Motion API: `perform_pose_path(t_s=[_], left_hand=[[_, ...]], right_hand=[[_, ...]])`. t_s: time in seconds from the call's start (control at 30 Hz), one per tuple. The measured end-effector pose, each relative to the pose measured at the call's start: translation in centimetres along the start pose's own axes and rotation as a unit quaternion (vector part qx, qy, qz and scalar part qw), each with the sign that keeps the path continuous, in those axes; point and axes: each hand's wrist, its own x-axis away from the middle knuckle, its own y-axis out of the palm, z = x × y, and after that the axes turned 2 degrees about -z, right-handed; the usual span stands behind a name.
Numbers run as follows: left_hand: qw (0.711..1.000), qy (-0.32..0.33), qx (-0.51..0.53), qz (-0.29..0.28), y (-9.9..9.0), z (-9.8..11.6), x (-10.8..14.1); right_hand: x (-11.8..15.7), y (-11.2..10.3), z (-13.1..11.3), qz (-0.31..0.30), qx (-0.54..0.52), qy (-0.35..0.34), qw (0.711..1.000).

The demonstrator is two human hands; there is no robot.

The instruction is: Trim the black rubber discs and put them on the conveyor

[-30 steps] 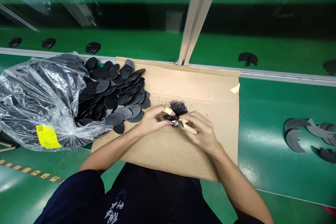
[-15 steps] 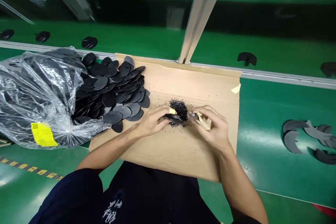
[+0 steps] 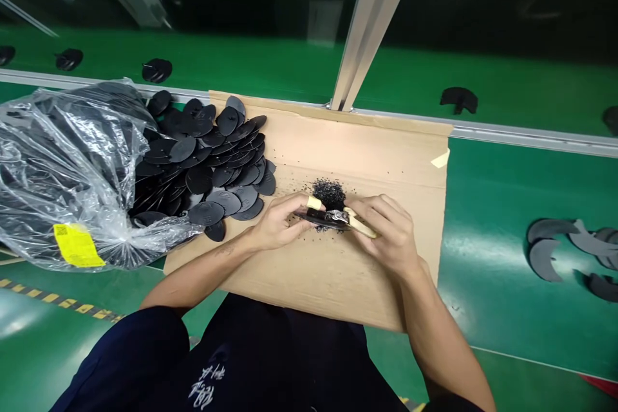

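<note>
Between thumb and fingers, my left hand (image 3: 284, 222) pinches a black oval disc (image 3: 321, 219), tilted nearly edge-on, with yellow tape round one finger. My right hand (image 3: 389, 232) is closed round a pair of nippers (image 3: 360, 224) with pale handles. The metal jaws of the nippers lie against the disc's upper side. Just beyond the disc is a heap of tiny black bits (image 3: 329, 193) on the brown cardboard (image 3: 309, 277). Many black oval discs (image 3: 207, 212) are piled on the left of the cardboard.
A clear plastic bag (image 3: 72, 167) with a yellow label bulges at the left. Grey curved pieces (image 3: 545, 257) lie on the green table (image 3: 487, 206) at right. A metal post (image 3: 371, 32) rises behind the cardboard.
The nippers in my right hand have moved left onto the disc; before, their jaws were apart from it. My left hand keeps its hold. The view has shifted slightly.
</note>
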Motion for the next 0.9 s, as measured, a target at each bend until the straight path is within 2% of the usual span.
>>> perform_pose_path(t_s=[0.17,0.53,0.67,0.8,0.9], left_hand=[[1.000,0.015,-0.005,0.009,0.1,0.0,-0.2],[1.000,0.029,-0.001,0.007,0.0,0.3,-0.2],[0.999,0.028,0.018,-0.013,0.0,0.5,-0.2],[0.997,0.068,-0.034,-0.023,-0.1,0.8,-0.5],[0.991,0.087,-0.095,-0.033,-0.1,0.8,-0.6]], right_hand=[[-0.1,-0.1,-0.2,0.012,0.042,-0.014,0.999],[0.2,-0.4,-0.5,0.009,0.025,-0.005,1.000],[0.2,-0.4,-0.1,0.022,0.037,0.000,0.999],[0.1,-0.4,0.4,0.010,0.131,-0.018,0.991],[0.0,-0.2,0.6,-0.004,0.155,-0.032,0.987]])
